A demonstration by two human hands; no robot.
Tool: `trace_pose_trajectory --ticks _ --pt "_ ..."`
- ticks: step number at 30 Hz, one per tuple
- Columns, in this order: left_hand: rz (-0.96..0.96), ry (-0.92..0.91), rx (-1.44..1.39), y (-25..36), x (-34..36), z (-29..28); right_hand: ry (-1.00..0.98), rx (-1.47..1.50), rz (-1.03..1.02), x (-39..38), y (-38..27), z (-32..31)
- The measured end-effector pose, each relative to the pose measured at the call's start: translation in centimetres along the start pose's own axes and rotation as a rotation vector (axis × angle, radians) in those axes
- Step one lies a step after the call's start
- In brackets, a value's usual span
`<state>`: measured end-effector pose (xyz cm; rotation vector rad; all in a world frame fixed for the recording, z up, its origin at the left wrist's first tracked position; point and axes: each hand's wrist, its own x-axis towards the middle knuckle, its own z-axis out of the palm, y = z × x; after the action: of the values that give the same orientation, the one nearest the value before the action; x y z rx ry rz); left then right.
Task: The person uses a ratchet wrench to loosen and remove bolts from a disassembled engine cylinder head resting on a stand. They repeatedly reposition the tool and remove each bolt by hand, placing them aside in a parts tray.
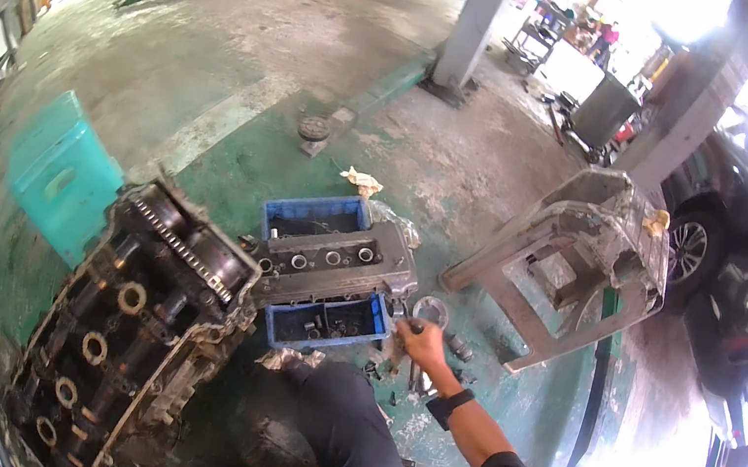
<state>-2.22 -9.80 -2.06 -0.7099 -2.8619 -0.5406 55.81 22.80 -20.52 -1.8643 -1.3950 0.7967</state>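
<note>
Turquoise plastic piece [65, 169] is at your far left, beside the dark engine part [114, 318] with a chain. Next comes the metal cover [346, 251], and just in front of it the blue tray [335, 338] with small dark parts. Your right hand [423, 344] is near this tray's right end, fingers curled; whether the grip pinches something, you cannot tell. Beside it, one cylindrical part [460, 349] lies on green floor [522, 415].

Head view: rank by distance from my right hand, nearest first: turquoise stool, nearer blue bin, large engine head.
1. Nearer blue bin, just left of the right hand
2. Large engine head, farther left
3. Turquoise stool, far left
</note>
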Motion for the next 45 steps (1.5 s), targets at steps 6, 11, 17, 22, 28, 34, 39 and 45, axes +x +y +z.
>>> trace_pose_trajectory --ticks 6,11,17,22,28,34,39,45 --pt "0.11 0.109 -0.494 2.2 -1.4 0.7 -0.066 -0.042 -0.192 -0.4 -14.9 -11.0" --pt "0.252 0.127 -0.516 2.7 -2.3 -0.8 -0.51 1.023 -0.401 -2.0 -26.3 -16.4" --pt "0.316 0.138 -0.595 2.8 -2.1 -1.2 -0.559 0.507 -0.692 -6.9 -32.4 -10.5" --pt "0.306 0.11 -0.662 2.3 -2.3 -0.9 -0.774 0.679 -0.32 -14.0 -35.6 0.2" --pt "0.292 0.114 -0.663 2.3 -2.3 -1.3 -1.017 1.012 -0.114 -18.0 -37.4 5.1" --pt "0.291 0.084 -0.653 2.8 -2.0 -2.2 -1.047 1.208 0.108 -20.7 -37.8 8.1" --pt "0.262 0.077 -0.743 4.0 -1.4 -2.8 -1.067 1.364 0.268 -22.3 -37.2 10.4" --pt "0.317 0.007 -0.805 4.7 0.1 -2.4 -1.093 1.389 0.245 -24.0 -36.7 13.1"
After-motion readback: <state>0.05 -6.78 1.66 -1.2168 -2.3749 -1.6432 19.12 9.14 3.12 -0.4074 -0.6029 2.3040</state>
